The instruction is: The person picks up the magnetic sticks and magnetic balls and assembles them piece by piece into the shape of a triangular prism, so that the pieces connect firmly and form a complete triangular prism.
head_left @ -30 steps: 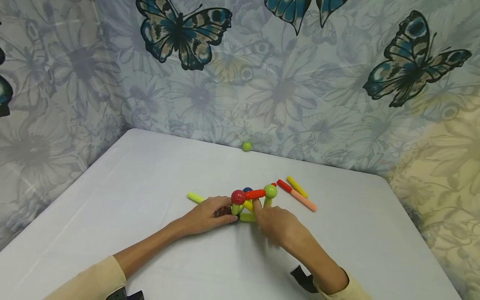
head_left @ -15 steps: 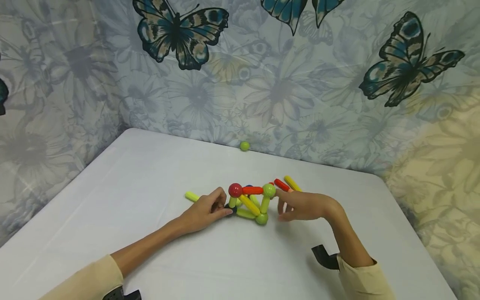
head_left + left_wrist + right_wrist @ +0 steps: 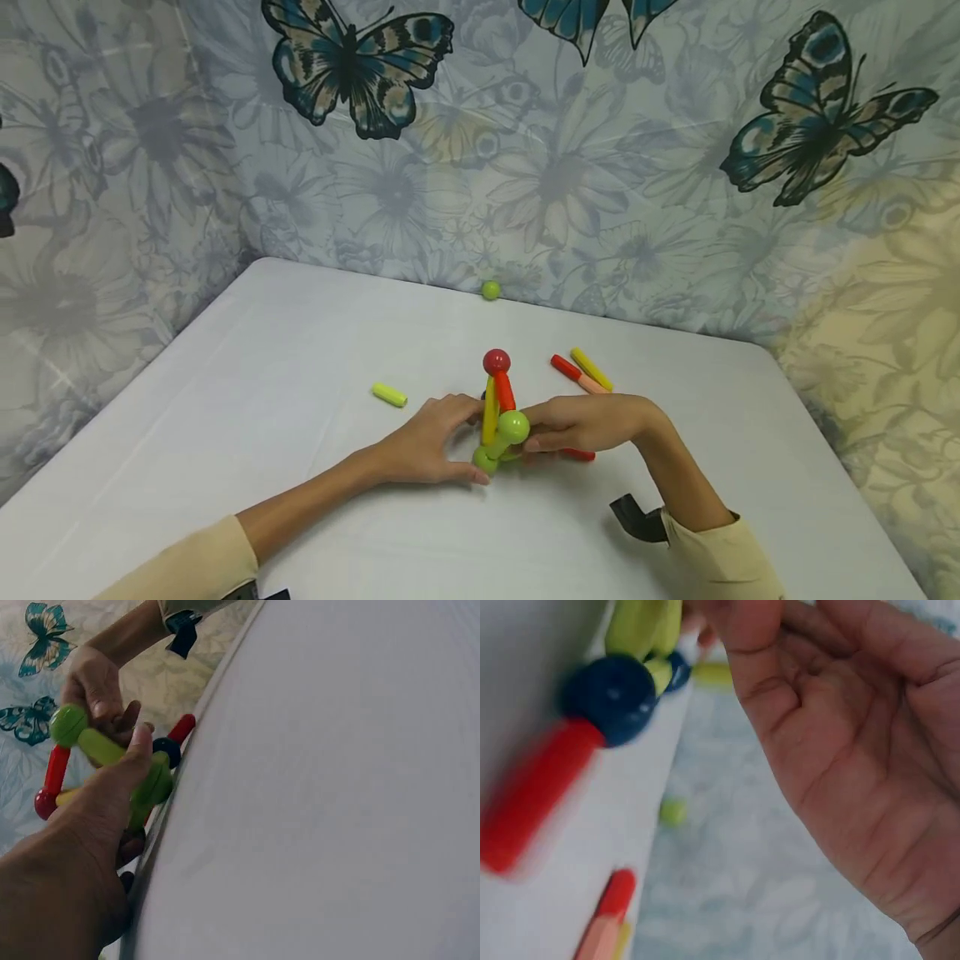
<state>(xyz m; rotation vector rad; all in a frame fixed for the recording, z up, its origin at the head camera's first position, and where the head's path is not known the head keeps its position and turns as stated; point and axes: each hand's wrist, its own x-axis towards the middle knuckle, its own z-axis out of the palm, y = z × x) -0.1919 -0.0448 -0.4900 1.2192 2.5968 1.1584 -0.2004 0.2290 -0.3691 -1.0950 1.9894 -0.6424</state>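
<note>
A built shape of balls and rods stands between the hands, with a red ball (image 3: pixel 497 361) at its far top and a green ball (image 3: pixel 513 427) nearer. Beneath are another green ball (image 3: pixel 485 458) and a yellow rod (image 3: pixel 490 412). My left hand (image 3: pixel 427 442) holds it from the left, thumb by the lower green ball; in the left wrist view that thumb crosses the green parts. My right hand (image 3: pixel 585 423) grips its right side with bent fingers, the fingertips partly hidden. The right wrist view shows a dark blue ball (image 3: pixel 611 697) with a red rod (image 3: pixel 536 799) sticking out.
A loose lime rod (image 3: pixel 389 395) lies left of the shape on the white table (image 3: pixel 337 333). Behind the right hand are a red rod (image 3: pixel 566 367), a salmon rod (image 3: pixel 592 384) and a yellow rod (image 3: pixel 591 370). One green ball (image 3: pixel 491 290) sits at the back edge by the patterned cloth.
The shape has turned, its green top ball swinging toward the person and its red ball away. The right hand left the near side, moved right, then came back against it. The left hand's fingers have spread wider.
</note>
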